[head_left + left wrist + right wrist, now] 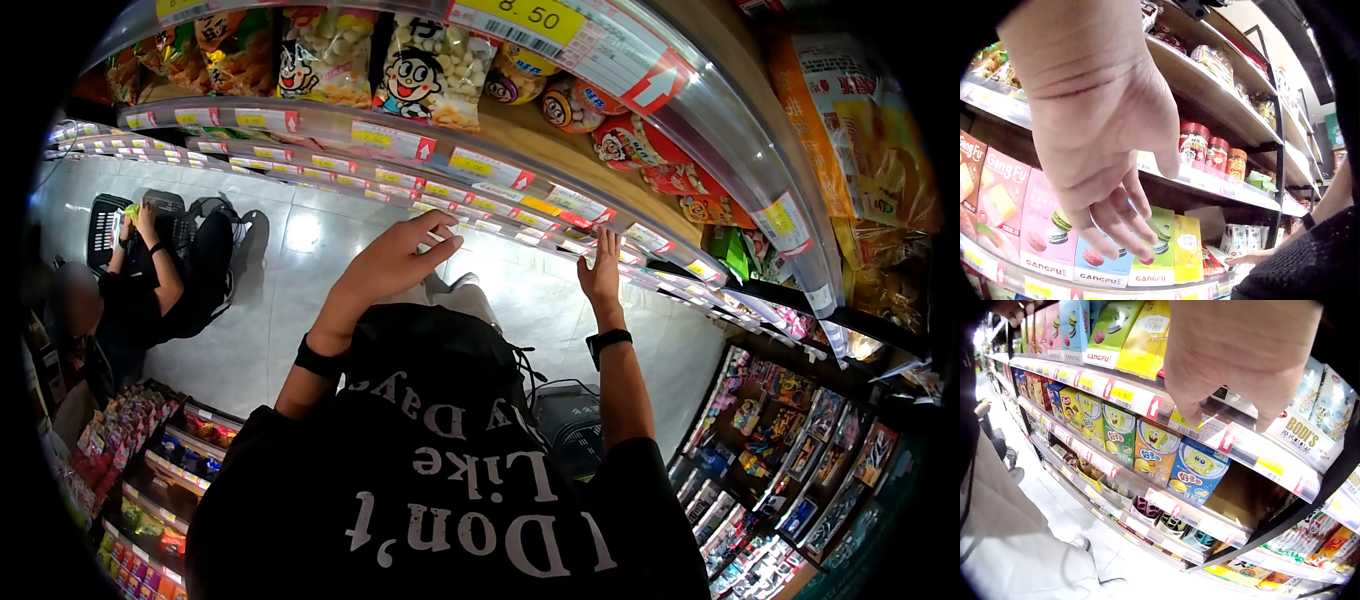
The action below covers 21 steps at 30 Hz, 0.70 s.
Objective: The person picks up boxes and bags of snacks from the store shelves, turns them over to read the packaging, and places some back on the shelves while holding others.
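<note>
Before the stocked shelves, the left hand [405,255] is raised with its fingers loosely bent and nothing in them. In the left wrist view that hand [1107,144] hangs in front of a pink GangFu box [1047,228], a blue box [1104,259] and a green box [1157,247]. The right hand [602,272] reaches to the shelf edge. In the right wrist view the right hand [1241,356] is over the price strip [1204,434], beside a yellow package [1144,340]; its fingertips are partly hidden, and no item shows in it.
SpongeBob boxes [1157,447] line a lower shelf. Red-lidded jars [1194,147] stand on a shelf above the boxes. Snack bags [430,70] fill the top shelf. A black basket [570,425] is on the floor by the body. Another person [165,290] is at the left near a basket.
</note>
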Tool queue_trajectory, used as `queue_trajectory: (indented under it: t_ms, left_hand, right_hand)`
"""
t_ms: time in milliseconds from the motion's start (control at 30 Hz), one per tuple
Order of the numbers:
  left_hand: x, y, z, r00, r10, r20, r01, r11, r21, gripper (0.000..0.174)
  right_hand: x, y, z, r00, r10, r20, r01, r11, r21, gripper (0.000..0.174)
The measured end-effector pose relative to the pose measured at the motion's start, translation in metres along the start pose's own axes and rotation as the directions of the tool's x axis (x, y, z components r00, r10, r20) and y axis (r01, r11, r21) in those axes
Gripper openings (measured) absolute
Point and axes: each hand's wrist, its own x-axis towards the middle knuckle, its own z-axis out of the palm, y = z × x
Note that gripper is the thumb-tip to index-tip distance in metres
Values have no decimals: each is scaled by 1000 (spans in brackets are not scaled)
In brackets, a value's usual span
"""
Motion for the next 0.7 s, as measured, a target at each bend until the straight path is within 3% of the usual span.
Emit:
queue_trajectory:
  t_ms: [67,167,233,267,300,367,400,433,500,567,600,633,700]
  left_hand:
    - [4,-6,2,999,36,-8,-36,999,27,46]
    - [7,-5,7,995,98,-33,-94,990,104,48]
    - [9,5,13,991,128,-51,-118,981,157,48]
    - [9,11,15,990,130,-51,-113,961,251,46]
    - [9,16,19,990,131,-55,-104,934,342,45]
    - [12,18,35,976,182,-118,-135,937,323,43]
    - [14,21,45,958,230,-172,-171,938,301,42]
    - [17,26,52,956,228,-186,-166,940,300,42]
    - [21,40,67,988,78,-132,-37,956,291,45]
    - [23,49,91,984,73,-161,-30,965,260,45]
    - [26,49,104,971,159,-176,-114,964,241,41]
    - [29,49,115,950,244,-193,-199,954,225,38]
    - [38,52,133,954,249,-166,-206,949,239,38]
  right_hand:
    - [2,2,-1,999,36,33,-37,999,31,81]
    - [8,5,-14,1000,17,12,-17,998,59,69]
    - [18,16,-23,998,-55,-38,56,998,22,50]
    - [24,24,-33,983,-125,-132,142,982,126,35]
    - [25,7,-60,996,71,-54,-57,971,233,34]
    - [28,28,-72,984,174,-38,-165,971,175,31]
    - [34,44,-74,983,8,-186,17,991,130,30]
    - [37,59,-78,977,-26,-209,29,1000,8,29]
    - [33,82,-85,980,-17,-196,-25,978,-208,31]
    - [34,98,-97,982,-71,-173,45,987,-152,32]
    - [41,126,-84,959,-183,-214,129,962,-241,26]
    - [44,131,-87,958,-192,-213,141,962,-235,26]
    - [48,144,-92,954,-239,-182,197,954,-226,19]
